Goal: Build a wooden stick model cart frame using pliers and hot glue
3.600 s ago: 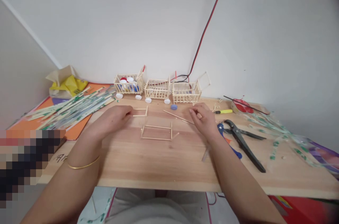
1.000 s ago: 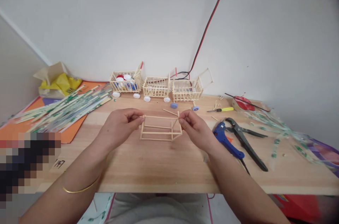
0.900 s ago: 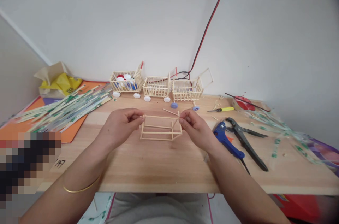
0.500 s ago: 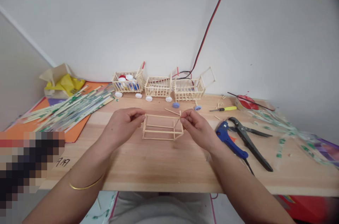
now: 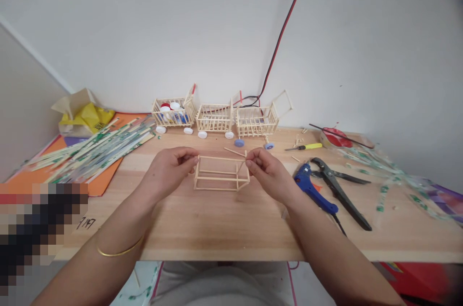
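Observation:
A box-shaped frame of thin wooden sticks (image 5: 217, 179) stands on the table in front of me. My left hand (image 5: 173, 171) pinches its upper left corner between thumb and fingers. At the upper right corner, my right hand (image 5: 265, 170) pinches the same frame. A loose-looking thin stick (image 5: 234, 151) slants just behind the frame near my right fingertips; whether it touches the frame I cannot tell. Behind stand three small stick-built carts: one holding bottle caps (image 5: 173, 112), a middle cart (image 5: 215, 118) with white wheels, and a right cart (image 5: 256, 121) with blue wheels.
A blue glue gun (image 5: 314, 190) and black-handled cutters (image 5: 342, 192) lie to the right, beyond them a yellow-handled tool (image 5: 306, 147) and a red-and-white packet (image 5: 334, 137). Wrapped sticks (image 5: 104, 149) cover an orange sheet (image 5: 108, 178) on the left. Plastic wrappers (image 5: 390, 171) lie far right.
Both hands keep their grip on the stick frame, which stays in place. The camera view has shifted very slightly.

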Action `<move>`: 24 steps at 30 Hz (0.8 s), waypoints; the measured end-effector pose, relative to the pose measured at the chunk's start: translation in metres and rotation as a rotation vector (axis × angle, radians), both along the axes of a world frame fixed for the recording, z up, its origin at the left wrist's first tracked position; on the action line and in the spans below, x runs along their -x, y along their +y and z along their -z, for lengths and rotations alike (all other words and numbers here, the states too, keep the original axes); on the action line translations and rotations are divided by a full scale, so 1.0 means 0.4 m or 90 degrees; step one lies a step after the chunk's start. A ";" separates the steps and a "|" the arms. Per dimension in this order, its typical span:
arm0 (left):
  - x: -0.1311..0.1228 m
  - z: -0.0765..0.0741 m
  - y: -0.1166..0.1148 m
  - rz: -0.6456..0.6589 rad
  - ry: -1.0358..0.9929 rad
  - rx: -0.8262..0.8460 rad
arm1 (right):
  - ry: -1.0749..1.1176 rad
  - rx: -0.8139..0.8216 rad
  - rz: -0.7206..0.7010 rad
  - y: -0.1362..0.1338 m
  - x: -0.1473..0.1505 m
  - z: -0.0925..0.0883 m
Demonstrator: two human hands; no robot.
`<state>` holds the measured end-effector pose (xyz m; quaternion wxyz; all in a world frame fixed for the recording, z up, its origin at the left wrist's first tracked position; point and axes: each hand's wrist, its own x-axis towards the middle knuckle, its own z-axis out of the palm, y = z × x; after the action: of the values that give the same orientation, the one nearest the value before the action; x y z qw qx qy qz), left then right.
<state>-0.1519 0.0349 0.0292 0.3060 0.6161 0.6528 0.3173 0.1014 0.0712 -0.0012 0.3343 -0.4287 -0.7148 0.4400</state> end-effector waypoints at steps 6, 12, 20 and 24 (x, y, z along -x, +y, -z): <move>-0.002 -0.004 0.000 -0.001 0.007 -0.002 | 0.001 -0.004 -0.009 0.000 0.001 -0.003; 0.000 0.000 0.002 0.001 0.002 0.000 | -0.002 0.003 -0.008 0.001 0.001 -0.003; 0.001 0.005 0.004 -0.001 -0.028 0.007 | -0.006 -0.014 -0.011 0.002 -0.002 -0.001; 0.001 0.004 0.005 -0.006 -0.032 0.004 | -0.001 -0.019 -0.010 0.003 -0.003 0.002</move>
<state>-0.1525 0.0369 0.0275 0.3227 0.6041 0.6488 0.3317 0.1027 0.0723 -0.0022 0.3367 -0.4179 -0.7249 0.4318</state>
